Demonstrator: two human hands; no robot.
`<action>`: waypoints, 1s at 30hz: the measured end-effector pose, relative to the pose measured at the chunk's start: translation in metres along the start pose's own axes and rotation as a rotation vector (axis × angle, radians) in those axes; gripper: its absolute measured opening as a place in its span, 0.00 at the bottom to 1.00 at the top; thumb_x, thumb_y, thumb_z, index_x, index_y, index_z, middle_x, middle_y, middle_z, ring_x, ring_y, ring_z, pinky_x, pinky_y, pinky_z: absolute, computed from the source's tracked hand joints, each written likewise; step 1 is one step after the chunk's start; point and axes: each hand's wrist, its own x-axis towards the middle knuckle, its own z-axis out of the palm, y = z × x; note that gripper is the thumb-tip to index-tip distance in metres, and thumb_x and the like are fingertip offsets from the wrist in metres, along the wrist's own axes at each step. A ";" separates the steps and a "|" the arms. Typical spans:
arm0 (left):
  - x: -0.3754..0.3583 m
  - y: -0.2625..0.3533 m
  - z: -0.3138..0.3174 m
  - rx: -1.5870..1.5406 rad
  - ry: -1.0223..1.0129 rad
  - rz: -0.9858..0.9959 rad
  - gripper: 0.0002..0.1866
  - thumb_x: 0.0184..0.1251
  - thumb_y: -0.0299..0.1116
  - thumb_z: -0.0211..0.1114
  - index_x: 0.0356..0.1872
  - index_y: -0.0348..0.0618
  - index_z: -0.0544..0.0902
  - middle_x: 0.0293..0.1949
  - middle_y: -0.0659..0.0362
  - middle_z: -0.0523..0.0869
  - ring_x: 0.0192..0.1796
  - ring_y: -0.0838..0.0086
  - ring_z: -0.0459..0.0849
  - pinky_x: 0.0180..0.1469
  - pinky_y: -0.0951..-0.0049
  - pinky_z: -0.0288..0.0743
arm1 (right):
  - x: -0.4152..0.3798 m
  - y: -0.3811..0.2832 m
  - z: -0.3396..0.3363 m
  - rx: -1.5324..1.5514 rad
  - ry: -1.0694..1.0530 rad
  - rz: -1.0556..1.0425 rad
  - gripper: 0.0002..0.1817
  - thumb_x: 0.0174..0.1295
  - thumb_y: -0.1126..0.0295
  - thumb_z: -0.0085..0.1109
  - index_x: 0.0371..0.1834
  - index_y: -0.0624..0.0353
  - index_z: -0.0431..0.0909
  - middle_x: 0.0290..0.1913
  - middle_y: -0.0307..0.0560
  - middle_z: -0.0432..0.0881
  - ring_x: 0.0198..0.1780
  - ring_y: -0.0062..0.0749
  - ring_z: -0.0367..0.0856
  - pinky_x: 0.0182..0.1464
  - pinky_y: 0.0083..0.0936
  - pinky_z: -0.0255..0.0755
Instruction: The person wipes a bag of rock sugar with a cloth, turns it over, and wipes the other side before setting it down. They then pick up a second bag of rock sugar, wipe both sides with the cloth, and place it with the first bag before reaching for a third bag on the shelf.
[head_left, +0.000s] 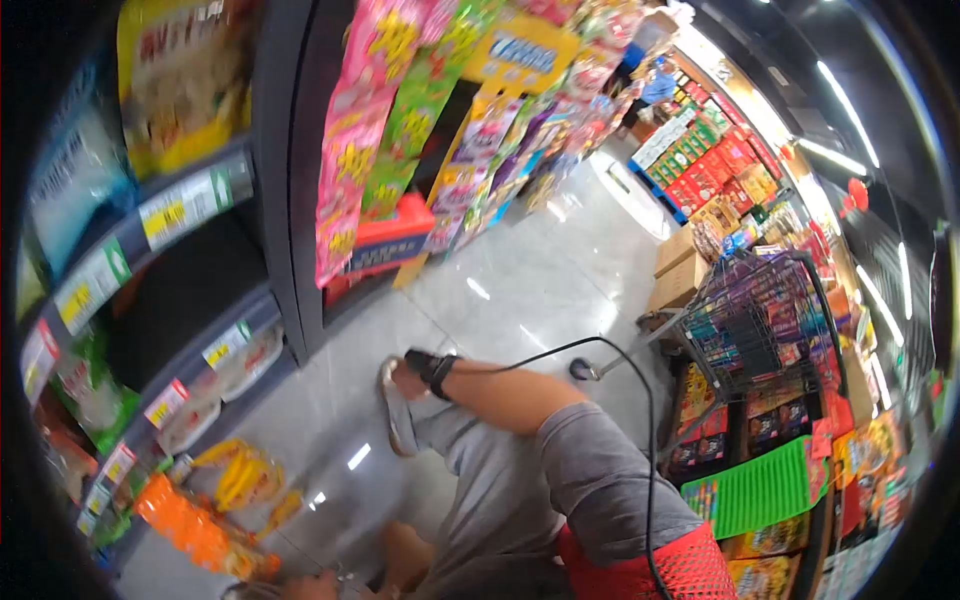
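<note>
My left hand (407,381) is at the end of a bare forearm with a black wrist strap (432,371), low over the floor beside a light-coloured shoe (397,415). Its fingers are mostly hidden. A grey trouser leg (475,485) is bent below that forearm. At the bottom edge, my right hand (315,585) is blurred and partly cut off, close to orange packets (190,525) on the floor. Whether it holds anything I cannot tell. Yellow packets (240,475) lie just beyond the orange ones, by the lowest shelf.
Dark shelves with price tags (180,212) line the left side. Candy strips (365,130) hang at the shelf end. A wire shopping cart (750,330) stands on the right, near cardboard boxes (672,270) and a green rack (755,490). A black cable (648,440) runs from my left wrist strap.
</note>
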 end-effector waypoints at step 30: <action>-0.013 0.020 0.007 0.153 -0.063 -0.010 0.16 0.72 0.38 0.54 0.45 0.38 0.85 0.40 0.38 0.87 0.45 0.43 0.86 0.47 0.46 0.79 | -0.094 -0.144 -0.118 -0.111 0.122 0.157 0.09 0.59 0.63 0.65 0.38 0.51 0.88 0.44 0.48 0.90 0.51 0.44 0.87 0.48 0.41 0.81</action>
